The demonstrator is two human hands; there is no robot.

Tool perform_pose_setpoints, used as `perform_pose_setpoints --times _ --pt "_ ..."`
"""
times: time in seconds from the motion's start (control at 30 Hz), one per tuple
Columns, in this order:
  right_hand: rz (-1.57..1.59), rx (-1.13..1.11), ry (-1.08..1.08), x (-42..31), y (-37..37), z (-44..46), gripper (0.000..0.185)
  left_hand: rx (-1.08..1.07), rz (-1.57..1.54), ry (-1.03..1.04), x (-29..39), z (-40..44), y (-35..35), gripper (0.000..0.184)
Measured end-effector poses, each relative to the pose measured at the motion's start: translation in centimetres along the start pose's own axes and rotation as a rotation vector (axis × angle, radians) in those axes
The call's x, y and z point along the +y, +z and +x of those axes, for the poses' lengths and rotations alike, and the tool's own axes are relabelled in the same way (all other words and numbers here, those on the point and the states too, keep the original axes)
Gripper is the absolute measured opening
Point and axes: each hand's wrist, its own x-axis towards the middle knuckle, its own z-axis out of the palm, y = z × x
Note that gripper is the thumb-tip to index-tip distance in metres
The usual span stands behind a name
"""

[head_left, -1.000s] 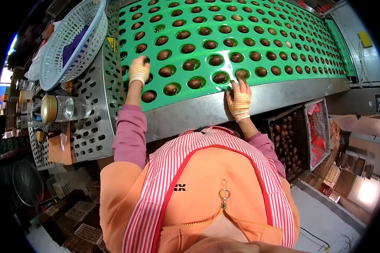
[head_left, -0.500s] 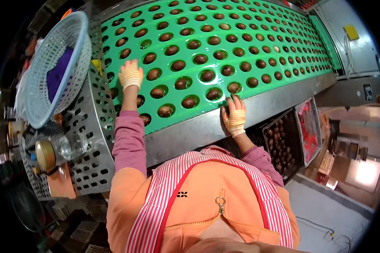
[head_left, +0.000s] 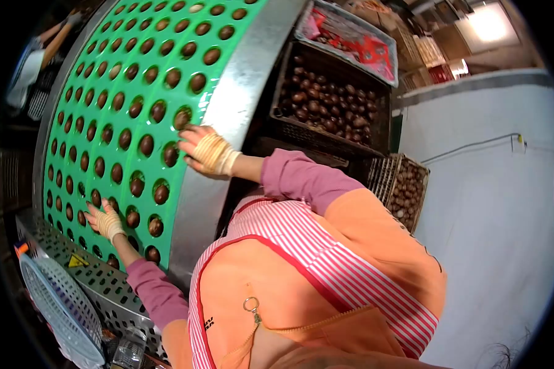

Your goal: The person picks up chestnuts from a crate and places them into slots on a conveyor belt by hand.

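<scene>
A green tray surface (head_left: 127, 167) with rows of round cups holds brown, egg-like balls, one to a cup. My left hand (head_left: 105, 221), in a yellowish striped wrap with bare fingertips, lies over cups near the lower left, fingers spread, with nothing visible in it. My right hand (head_left: 207, 150), wrapped the same way, rests at the near metal edge (head_left: 228, 117), fingers apart and tips reaching a cup beside a brown ball (head_left: 170, 154). Another brown ball (head_left: 182, 119) sits just above its fingertips.
A dark crate (head_left: 277, 111) of brown balls stands right of the metal edge, a white-lined box (head_left: 392, 61) with red plastic behind it. A smaller crate (head_left: 375, 178) is lower right. A blue basket (head_left: 55, 301) is lower left. Another person's arm (head_left: 57, 44) shows upper left.
The view has turned strongly toward the right, so the tray now slants at the left and more crates show. Both hands remain at the tray, the left still spread over the cups.
</scene>
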Motion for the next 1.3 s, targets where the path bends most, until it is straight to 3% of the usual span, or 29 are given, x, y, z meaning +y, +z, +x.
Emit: perform_pose_setpoints --times 0.1,0.27,0.3,0.37,0.5,0.57,0.63,0.67,0.77,0.97,1.07,1.23,1.3 --pt "0.055 0.023 0.024 0.4 -0.2 -0.1 0.04 0.124 -0.205 0.308 8.8 -4.2 -0.7 0.073" --pt "0.226 0.162 0.149 1.6 -0.7 -1.6 0.036 -0.009 -0.409 0.52 19.7 -11.8 -1.1 0.074" --pt "0.209 0.23 0.168 2.3 -3.1 -2.5 0.034 -0.043 -0.383 0.504 21.3 -13.0 -1.8 0.072" --pt "0.152 0.098 0.236 6.6 -8.9 -3.8 0.028 -0.074 -0.475 0.582 23.3 -14.4 -2.4 0.068" --pt "-0.37 0.278 0.667 19.8 -19.7 -12.8 0.013 -0.106 -0.543 0.577 27.1 -17.1 -2.1 0.07" --pt "-0.512 0.262 0.935 26.1 -23.6 -19.5 0.022 -0.063 -0.444 0.624 29.4 -18.2 -1.6 0.07" --pt "-0.565 0.275 1.119 31.0 -26.3 -25.0 0.037 -0.073 -0.714 0.722 35.5 -21.0 -3.7 0.065" --pt "-0.629 0.33 1.137 33.9 -26.0 -28.0 0.041 -0.082 -0.663 0.74 37.0 -21.5 -3.1 0.062" --pt "-0.447 0.156 1.391 39.2 -25.8 -32.2 0.055 -0.187 -0.734 0.798 42.9 -23.4 -2.8 0.057" --pt "-0.392 0.118 1.633 37.5 -26.2 -27.9 0.057 -0.443 -0.717 1.102 52.6 -24.2 1.0 0.053" --pt "-0.257 0.02 1.718 37.8 -27.8 -27.5 0.066 -0.538 -0.601 1.091 56.4 -24.1 5.7 0.055" --pt "-0.157 0.054 1.777 37.6 -27.1 -27.2 0.08 -0.549 -0.322 1.064 62.2 -23.9 13.4 0.065" --pt "-0.135 0.08 1.789 37.5 -27.3 -27.0 0.081 -0.692 -0.243 0.924 63.3 -24.4 14.8 0.065"
